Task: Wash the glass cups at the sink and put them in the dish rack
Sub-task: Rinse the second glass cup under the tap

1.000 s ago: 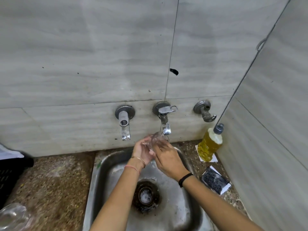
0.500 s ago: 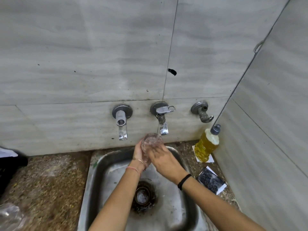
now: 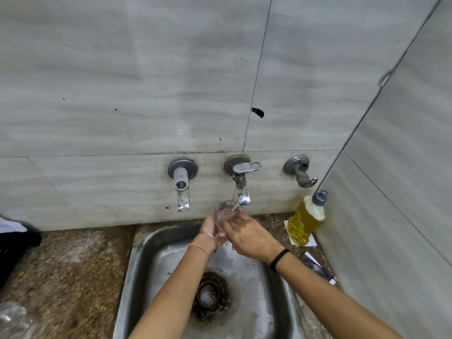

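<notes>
Grey wall tiles rise behind a speckled bench (image 3: 73, 265) with a steel sink (image 3: 146, 253) set in it. Above the sink the left hand (image 3: 208, 232) closes its grip round a glass cup (image 3: 226, 214), mouth up under the running tap (image 3: 241, 184). The right hand (image 3: 252, 238) curls its fingers round the cup's other side. Further right, a yellow bottle (image 3: 305, 216) stands in the corner.

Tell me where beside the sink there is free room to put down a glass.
Free: the counter left of the sink, between the black rack and the sink rim. A clear thing lies at its near corner. Crowded: the narrow strip right of the sink, with bottle and packet.
</notes>
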A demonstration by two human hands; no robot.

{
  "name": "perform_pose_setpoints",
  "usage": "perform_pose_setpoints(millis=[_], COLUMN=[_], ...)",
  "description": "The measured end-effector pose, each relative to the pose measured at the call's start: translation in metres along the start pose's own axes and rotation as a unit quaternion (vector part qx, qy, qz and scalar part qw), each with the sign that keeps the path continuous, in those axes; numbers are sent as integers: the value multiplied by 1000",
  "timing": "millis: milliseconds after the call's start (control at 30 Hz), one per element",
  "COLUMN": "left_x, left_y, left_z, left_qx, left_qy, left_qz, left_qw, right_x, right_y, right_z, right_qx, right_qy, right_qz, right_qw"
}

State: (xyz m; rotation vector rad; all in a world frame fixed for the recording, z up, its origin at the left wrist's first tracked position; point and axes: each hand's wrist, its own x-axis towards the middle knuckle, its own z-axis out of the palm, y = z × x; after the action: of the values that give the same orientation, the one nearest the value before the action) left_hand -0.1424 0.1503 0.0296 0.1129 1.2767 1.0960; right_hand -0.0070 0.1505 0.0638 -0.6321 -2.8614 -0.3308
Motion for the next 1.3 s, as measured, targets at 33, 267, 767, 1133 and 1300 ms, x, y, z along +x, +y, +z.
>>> perform_pose_setpoints(millis=[33, 267, 767, 1133, 1300], left_x=[-1, -11, -12, -15, -20], left_y=[0, -3, -2, 1, -2], left_z=[1, 13, 1, -9, 3], left_qx=[0, -88, -33, -73, -83], left_qy=[-1, -69, -44, -174, -207], left_qz=[-6, 52, 8, -11, -22], left_qw=[1000, 992, 998, 982, 975], right_x=[-2, 9, 6, -3, 9], right_y=[3, -42, -37, 25, 16], right_z=[0, -21, -11, -13, -25], right_qx=[-10, 375, 250, 54, 342], right_qy=[19, 40, -19, 66, 33], right_qz=[11, 325, 239, -82, 259], right_qw=[1000, 867, 938, 993, 903])
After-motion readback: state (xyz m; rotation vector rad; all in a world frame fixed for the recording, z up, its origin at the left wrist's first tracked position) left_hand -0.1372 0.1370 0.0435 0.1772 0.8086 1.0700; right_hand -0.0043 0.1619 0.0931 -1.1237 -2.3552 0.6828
